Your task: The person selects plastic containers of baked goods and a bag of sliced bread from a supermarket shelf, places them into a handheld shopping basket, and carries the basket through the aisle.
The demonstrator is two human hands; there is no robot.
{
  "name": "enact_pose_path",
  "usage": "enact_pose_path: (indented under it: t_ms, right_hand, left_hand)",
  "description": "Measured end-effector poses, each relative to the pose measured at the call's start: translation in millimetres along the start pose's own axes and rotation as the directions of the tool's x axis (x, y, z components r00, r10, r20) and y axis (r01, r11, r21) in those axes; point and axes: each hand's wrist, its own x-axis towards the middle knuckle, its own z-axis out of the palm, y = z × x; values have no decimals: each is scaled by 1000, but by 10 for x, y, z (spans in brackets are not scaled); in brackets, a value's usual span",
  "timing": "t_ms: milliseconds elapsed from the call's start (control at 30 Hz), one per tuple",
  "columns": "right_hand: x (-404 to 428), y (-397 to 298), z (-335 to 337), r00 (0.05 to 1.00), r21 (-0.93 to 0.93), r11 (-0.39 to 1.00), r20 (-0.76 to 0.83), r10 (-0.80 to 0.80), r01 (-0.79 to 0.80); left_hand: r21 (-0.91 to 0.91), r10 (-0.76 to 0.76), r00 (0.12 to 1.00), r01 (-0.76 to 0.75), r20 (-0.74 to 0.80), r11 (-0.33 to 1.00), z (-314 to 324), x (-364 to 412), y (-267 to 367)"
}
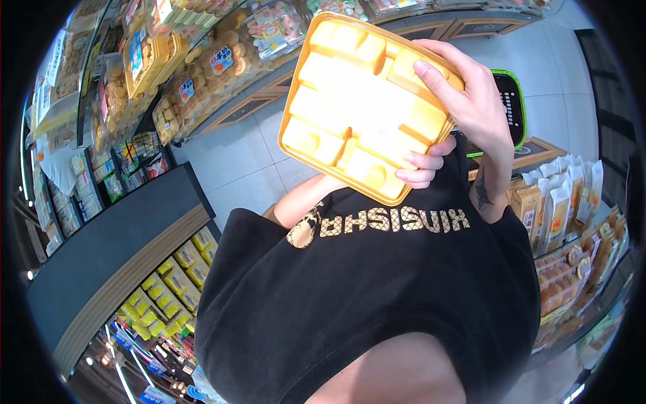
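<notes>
A yellow plastic food tray [323, 111] is held up before my chest, its moulded underside turned towards me and partly washed out by glare. My right hand [467, 96] grips its right side, with the thumb and several fingertips on the underside. My left forearm [305, 199] reaches behind the tray, which hides my left hand. What the tray contains cannot be seen from this side.
Packaged pastries [222, 58] line a display ahead and left, including a similar yellow tray [146, 60]. A green-rimmed black basket [512, 108] is beyond my right forearm. White bags [555, 207] stand on a right-hand shelf. A dark counter [121, 217] borders the tiled floor [247, 177] at left.
</notes>
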Motion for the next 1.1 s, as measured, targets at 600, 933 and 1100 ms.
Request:
enact_pose_path:
  t_ms: [600,933,1100]
  right_hand:
    - [-60,-124,12,974,-327,925,-48,-223,195]
    - [-72,-828,-63,980,539,826,186,76,-166]
    - [23,-749,-79,950,723,641,310,32,-257]
  left_hand:
    - [-22,-30,998,29,-56,999,-56,-40,40]
    - [-29,-34,996,31,-85,999,-98,-95,92]
    - [-26,-32,995,30,-95,999,-153,-104,100]
